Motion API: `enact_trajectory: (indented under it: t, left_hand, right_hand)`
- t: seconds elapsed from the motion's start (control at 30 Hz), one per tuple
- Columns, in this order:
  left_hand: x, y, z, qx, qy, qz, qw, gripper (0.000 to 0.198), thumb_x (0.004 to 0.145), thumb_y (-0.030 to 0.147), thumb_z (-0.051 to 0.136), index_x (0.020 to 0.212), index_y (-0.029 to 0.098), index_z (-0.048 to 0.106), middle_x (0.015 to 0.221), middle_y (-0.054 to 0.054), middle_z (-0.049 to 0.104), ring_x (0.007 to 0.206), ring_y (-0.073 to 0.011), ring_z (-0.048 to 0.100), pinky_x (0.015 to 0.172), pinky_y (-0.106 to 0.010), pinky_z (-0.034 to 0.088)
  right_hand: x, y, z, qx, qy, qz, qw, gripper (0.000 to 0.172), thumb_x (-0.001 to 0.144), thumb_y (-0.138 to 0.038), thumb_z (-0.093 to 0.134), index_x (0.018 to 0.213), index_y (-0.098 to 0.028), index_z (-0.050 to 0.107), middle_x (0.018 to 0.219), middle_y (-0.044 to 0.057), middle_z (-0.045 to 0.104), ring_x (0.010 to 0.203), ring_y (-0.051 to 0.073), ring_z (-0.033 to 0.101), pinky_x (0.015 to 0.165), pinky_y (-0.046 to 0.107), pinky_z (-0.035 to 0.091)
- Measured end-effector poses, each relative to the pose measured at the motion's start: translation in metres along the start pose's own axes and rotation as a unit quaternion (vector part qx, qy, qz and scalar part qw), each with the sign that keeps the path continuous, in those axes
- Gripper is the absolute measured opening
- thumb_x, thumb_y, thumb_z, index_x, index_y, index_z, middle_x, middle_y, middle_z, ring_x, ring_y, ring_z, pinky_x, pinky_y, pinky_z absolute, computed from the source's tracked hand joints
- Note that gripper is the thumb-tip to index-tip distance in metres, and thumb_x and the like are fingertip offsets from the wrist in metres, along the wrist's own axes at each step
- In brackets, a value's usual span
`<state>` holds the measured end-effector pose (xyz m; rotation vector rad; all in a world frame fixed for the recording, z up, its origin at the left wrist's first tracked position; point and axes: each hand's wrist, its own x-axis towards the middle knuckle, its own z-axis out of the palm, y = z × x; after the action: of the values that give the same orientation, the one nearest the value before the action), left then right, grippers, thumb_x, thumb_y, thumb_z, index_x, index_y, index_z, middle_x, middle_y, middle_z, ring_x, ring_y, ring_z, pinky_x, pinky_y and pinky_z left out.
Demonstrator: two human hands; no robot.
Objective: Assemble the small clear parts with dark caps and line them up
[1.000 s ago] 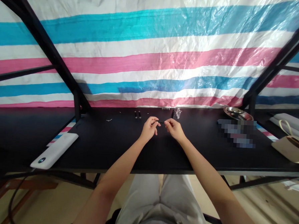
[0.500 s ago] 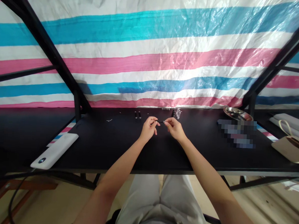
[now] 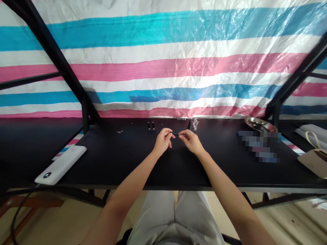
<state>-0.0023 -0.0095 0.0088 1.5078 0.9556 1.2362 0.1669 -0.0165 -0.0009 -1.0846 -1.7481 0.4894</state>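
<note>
Between my two hands, above the black table [image 3: 117, 160], is a thin, short black stick-like piece [image 3: 175, 133], too small for me to name its kind. My left hand [image 3: 164, 140] pinches its left end between thumb and forefinger, other fingers loosely curled. The right end is pinched by my right hand [image 3: 189, 139], which partly hides it. Beyond my left hand lie two small black pieces with pale ends [image 3: 151, 126], side by side. Just behind my right hand are a dark upright piece [image 3: 189, 124] and a clear plastic bundle [image 3: 195, 124].
A row of small metallic pieces [image 3: 181, 119] lies at the table's back edge. Thin white scraps [image 3: 120, 131] are left of my hands. At the left sits a white power bank [image 3: 61, 165] with a cable. Rightward are a round metal dish [image 3: 259, 124] and a beige pouch [image 3: 319, 163].
My right hand has shifted very slightly left along the black piece, covering its shiny right end. My left hand stays where it was.
</note>
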Motion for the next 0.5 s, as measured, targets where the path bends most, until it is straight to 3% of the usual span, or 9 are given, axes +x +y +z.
enact_trajectory:
  t: [0.17, 0.3, 0.5]
  left_hand:
    - [0.004, -0.002, -0.004, 0.020, 0.036, 0.003, 0.999, 0.014, 0.082, 0.026, 0.047, 0.092, 0.017, 0.043, 0.069, 0.005, 0.054, 0.031, -0.0018, 0.043, 0.033, -0.016, 0.032]
    - [0.007, -0.006, -0.007, 0.041, 0.055, -0.011, 0.998, 0.013, 0.081, 0.025, 0.048, 0.091, 0.017, 0.044, 0.068, 0.005, 0.054, 0.031, -0.0017, 0.042, 0.033, -0.016, 0.032]
    - [0.004, -0.011, -0.004, 0.062, -0.028, -0.002, 0.998, 0.013, 0.080, 0.024, 0.050, 0.090, 0.016, 0.048, 0.067, 0.004, 0.056, 0.032, -0.0028, 0.044, 0.035, -0.017, 0.035]
  right_hand:
    - [0.002, -0.001, -0.010, -0.106, 0.026, -0.044, 0.993, 0.019, 0.083, -0.034, 0.051, 0.089, -0.020, 0.062, 0.090, 0.006, 0.053, 0.073, 0.015, 0.053, 0.067, 0.029, 0.045]
    - [0.001, -0.001, -0.013, -0.113, 0.061, -0.026, 0.991, 0.020, 0.084, -0.035, 0.050, 0.089, -0.020, 0.061, 0.076, 0.003, 0.049, 0.066, 0.014, 0.048, 0.064, 0.028, 0.042]
    - [-0.001, -0.003, -0.001, -0.047, 0.027, -0.032, 0.998, 0.024, 0.085, -0.039, 0.048, 0.090, -0.019, 0.059, 0.067, -0.001, 0.043, 0.060, 0.012, 0.044, 0.061, 0.026, 0.040]
